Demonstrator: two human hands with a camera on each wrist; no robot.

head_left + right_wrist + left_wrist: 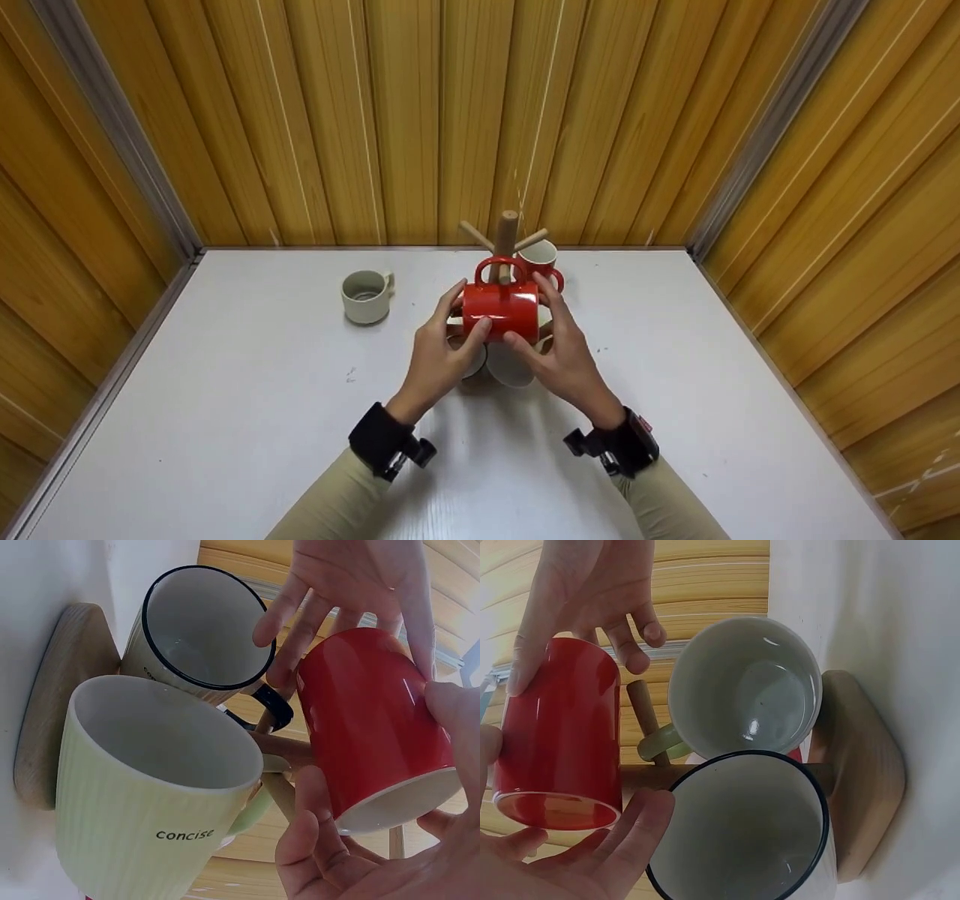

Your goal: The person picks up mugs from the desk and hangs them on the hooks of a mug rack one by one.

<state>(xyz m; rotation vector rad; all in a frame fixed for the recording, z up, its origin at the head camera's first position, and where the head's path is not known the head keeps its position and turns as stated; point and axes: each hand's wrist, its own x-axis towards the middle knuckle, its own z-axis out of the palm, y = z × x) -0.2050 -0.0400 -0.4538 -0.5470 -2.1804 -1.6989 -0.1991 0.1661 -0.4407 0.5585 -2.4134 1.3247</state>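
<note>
A red mug (pixel 501 311) lies on its side between both hands, its handle (pixel 500 262) uppermost. My left hand (pixel 441 346) grips one end of it, thumb on the near side. At the opposite end my right hand (pixel 562 352) holds it the same way. Within the handle's loop, the tip of a peg of the wooden mug tree (pixel 508 229) shows in the head view. Lower on the tree hang a dark-rimmed white mug (pixel 206 630) and a pale green mug (pixel 150 765) marked "concise", both just below the hands.
Behind the tree, to the right, is another red mug (pixel 538 259) with a white inside. A grey-green mug (pixel 366 298) stands upright on the white table (pixel 262 420) at the left. Wood-patterned walls (pixel 405 120) enclose the table's back and sides.
</note>
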